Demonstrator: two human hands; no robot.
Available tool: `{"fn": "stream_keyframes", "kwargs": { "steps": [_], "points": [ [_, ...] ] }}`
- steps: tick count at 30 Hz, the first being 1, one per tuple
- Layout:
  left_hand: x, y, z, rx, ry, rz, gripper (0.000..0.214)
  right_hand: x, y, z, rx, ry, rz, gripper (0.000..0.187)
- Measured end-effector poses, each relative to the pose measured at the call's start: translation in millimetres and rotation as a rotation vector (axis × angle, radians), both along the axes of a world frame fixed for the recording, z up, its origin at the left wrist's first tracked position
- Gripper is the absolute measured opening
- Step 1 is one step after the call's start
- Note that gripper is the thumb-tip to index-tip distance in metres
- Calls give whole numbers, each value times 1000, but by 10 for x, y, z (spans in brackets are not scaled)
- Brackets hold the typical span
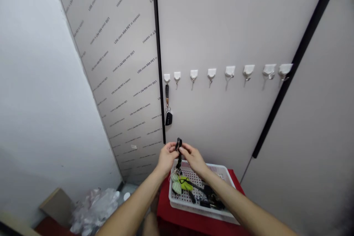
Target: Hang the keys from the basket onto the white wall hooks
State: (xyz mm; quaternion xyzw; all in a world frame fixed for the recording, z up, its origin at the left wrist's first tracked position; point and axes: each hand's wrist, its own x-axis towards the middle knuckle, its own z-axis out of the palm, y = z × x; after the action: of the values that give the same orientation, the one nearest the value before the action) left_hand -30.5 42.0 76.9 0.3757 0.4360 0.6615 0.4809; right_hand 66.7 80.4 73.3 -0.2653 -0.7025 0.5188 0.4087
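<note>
My left hand point(167, 158) and my right hand point(194, 158) meet over the back left corner of a white plastic basket point(199, 210). Between them they pinch a black strap keychain point(179, 143), its loop at the top. The strap hangs down toward a metal ring at the basket; what is attached below is hard to make out. Inside the basket lie a pale green checked piece point(176, 185), a yellow-green piece point(187, 183) and several dark keychain-like items, partly hidden by my right forearm.
Several white hooks point(211, 73) line the grey panel ahead. From the leftmost one hangs a black car key point(168, 118) on a braided strap point(167, 92). A red cloth point(166, 206) lies under the basket. Clear plastic bags point(94, 206) sit at the lower left.
</note>
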Motion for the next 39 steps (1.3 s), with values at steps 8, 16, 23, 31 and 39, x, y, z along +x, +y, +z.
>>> {"fn": "stream_keyframes", "kwargs": {
  "steps": [8, 16, 23, 31, 39],
  "points": [
    [47, 33, 322, 40, -36, 69, 32, 55, 109, 421, 181, -105, -191, 20],
    [-76, 366, 1019, 275, 76, 173, 20, -109, 361, 1161, 244, 0, -372, 17],
    [-248, 853, 1627, 303, 336, 445, 9, -403, 801, 1742, 414, -4, -538, 21],
    [-251, 1034, 1651, 203, 690, 568, 9, -487, 987, 1741, 406, -205, -650, 19],
    [-208, 810, 1434, 281, 758, 509, 10, -359, 910, 1572, 410, -157, -510, 22]
  ]
}}
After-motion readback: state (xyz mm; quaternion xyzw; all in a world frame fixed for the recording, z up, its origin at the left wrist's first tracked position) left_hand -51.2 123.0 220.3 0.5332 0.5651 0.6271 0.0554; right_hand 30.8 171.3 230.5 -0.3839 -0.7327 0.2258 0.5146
